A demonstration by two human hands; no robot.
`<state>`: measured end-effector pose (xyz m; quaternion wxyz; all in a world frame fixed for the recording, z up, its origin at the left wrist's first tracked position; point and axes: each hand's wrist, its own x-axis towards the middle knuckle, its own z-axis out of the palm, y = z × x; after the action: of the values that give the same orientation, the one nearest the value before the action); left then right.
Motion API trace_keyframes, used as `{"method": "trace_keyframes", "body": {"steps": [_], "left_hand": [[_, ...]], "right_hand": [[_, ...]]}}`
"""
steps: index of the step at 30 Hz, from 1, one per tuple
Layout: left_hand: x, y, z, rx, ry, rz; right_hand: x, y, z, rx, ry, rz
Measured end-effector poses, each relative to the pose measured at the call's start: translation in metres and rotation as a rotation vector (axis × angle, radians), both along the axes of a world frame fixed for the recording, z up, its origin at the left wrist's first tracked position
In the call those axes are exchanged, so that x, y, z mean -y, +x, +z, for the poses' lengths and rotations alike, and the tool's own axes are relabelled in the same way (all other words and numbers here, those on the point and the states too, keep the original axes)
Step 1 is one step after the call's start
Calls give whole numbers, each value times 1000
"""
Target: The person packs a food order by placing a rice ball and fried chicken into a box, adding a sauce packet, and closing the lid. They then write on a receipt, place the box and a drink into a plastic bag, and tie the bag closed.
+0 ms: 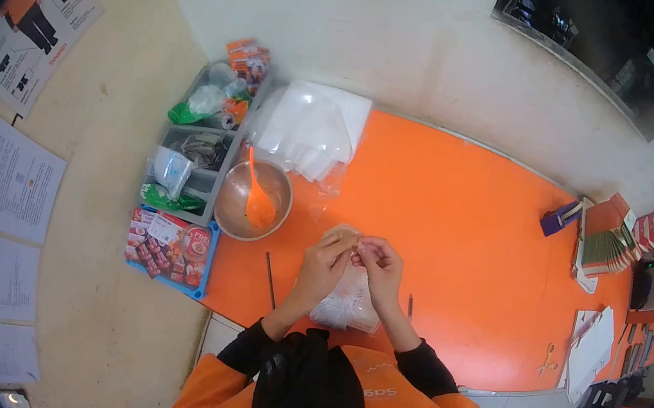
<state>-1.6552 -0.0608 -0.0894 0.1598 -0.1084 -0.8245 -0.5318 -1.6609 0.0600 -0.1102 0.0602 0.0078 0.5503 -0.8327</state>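
Observation:
My left hand (322, 268) and my right hand (381, 271) come together over the orange table, thumbs and fingertips pinched against each other. Whatever they pinch is too small and too covered by the fingers to name. Below and between my wrists lies a whitish, clear-plastic-wrapped package (347, 302), partly hidden by my hands. A dark pen-like stick (271, 279) is to the left of my left forearm. Another short thin stick (410, 306) lies just right of my right wrist.
A metal bowl (232, 206) with an orange spoon (260, 208) stands left, beside a grey compartment tray (233, 146) of packets. Clear plastic bags (303, 131) lie behind. On the right are yellow scissors (548, 358), papers (592, 354) and a purple tape dispenser (560, 219).

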Motion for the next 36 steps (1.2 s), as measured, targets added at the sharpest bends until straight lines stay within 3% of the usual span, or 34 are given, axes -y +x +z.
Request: {"method": "trace_keyframes", "body": {"steps": [2,3,6,8,12,14,15,17,18,20,22,24,26,27,29,31,33,35,36], "left_hand": [[2,0,2,25,-50,-16],[5,-2,-1,85,27,-54],[14,-13,-12,283,296,-178],[19,-23,-11,424,525,-271],[26,-33,-9,556,489,-387],[26,-35,-14,562,404,-381],[23,-35,-13,383,239,-330],[16,-36,-12,25,-89,-222],[19,-35,-13,23,-166,-266],[27,-33,-16,24,-324,-364],[24,-33,-8,-25,-539,-383],[26,-32,-7,-105,-596,-360],[40,-32,-10,-217,-497,-291],[49,-25,-14,-87,-413,-218],[75,1,-29,160,-247,-78],[109,25,-78,769,-124,-171],[102,34,-76,1094,109,-277],[95,29,-82,1101,180,-417],[91,23,-94,949,133,-502]], "right_hand": [[-3,-4,0,-56,67,30],[-5,-6,0,-84,100,46],[-18,-19,14,-276,557,93],[-23,-28,30,-466,685,93],[-30,-41,34,-665,796,68],[-30,-39,29,-435,575,5],[-29,-38,27,-319,464,-25],[-28,-34,19,-70,74,132],[-28,-32,17,58,-122,206],[-45,-41,28,-295,625,464],[-55,-42,32,-513,998,561],[-59,-42,33,-617,1002,513],[-67,-34,35,-529,759,303],[-75,-26,34,-483,637,202],[-109,-4,-11,-543,953,124],[-130,39,-38,140,917,384],[-125,76,-51,527,870,612],[-107,98,-64,582,622,489],[-95,108,-72,606,498,425]]}}
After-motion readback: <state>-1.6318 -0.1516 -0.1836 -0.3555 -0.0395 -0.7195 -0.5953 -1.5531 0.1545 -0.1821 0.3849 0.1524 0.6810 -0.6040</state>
